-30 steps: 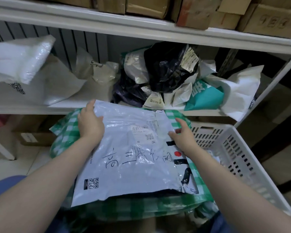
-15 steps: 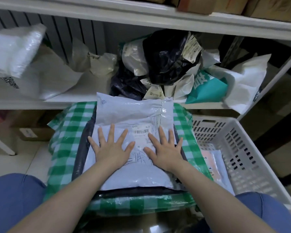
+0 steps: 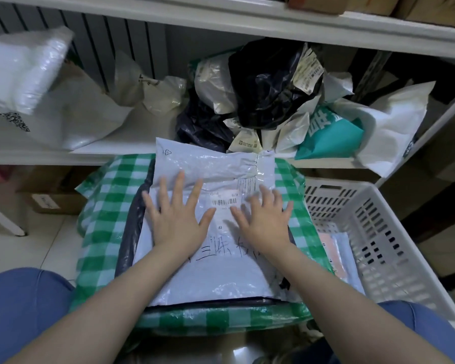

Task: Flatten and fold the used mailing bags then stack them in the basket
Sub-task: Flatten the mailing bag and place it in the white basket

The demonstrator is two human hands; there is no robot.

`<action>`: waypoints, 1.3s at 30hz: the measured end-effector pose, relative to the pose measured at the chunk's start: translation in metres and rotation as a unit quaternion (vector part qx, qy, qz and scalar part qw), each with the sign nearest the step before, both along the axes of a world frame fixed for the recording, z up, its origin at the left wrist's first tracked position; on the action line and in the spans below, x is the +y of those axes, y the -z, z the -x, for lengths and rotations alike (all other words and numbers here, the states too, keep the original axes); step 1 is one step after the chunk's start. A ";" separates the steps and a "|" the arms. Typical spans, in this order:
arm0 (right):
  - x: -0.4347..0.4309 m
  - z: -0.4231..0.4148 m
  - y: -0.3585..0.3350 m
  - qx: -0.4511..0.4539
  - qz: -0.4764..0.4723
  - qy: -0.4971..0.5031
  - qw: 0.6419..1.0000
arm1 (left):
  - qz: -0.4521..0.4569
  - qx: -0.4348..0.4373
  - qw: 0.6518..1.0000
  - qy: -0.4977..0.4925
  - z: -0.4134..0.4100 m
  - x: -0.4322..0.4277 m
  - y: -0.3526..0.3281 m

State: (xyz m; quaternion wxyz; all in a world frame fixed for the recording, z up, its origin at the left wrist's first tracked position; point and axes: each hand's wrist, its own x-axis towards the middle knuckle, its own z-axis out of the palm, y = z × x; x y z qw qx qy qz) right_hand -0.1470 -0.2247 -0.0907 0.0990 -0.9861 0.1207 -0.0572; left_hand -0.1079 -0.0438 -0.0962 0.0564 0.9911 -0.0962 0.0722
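Your right hand (image 3: 264, 224) blurred at the fingers, handwriting on the white bag (image 3: 210, 279) partly under your left hand (image 3: 177, 222), label (image 3: 225, 199) print too small to read, dark bag (image 3: 128, 248) beneath showing only its edge, boxes (image 3: 418, 9) cut off at the top.

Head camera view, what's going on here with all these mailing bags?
A person is flattening a white mailing bag, pressing the left hand and the right hand on it with fingers spread. It lies on a dark bag over a green checked cover. The white basket to the right already holds a few flat bags, and a pile of crumpled bags waits on the shelf behind.
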 end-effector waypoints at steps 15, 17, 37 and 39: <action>0.012 -0.074 0.031 0.070 -0.013 0.035 0.997 | -0.001 0.064 0.998 -0.028 -0.058 -0.017 0.026; 0.012 -0.076 0.033 0.078 -0.011 0.035 0.996 | -0.009 0.073 0.997 -0.032 -0.059 -0.018 0.027; 0.010 -0.079 0.037 0.083 0.001 0.031 0.996 | -0.013 0.085 0.996 -0.033 -0.061 -0.018 0.030; 0.010 -0.079 0.037 0.084 0.003 0.033 0.996 | -0.014 0.083 0.996 -0.033 -0.061 -0.018 0.030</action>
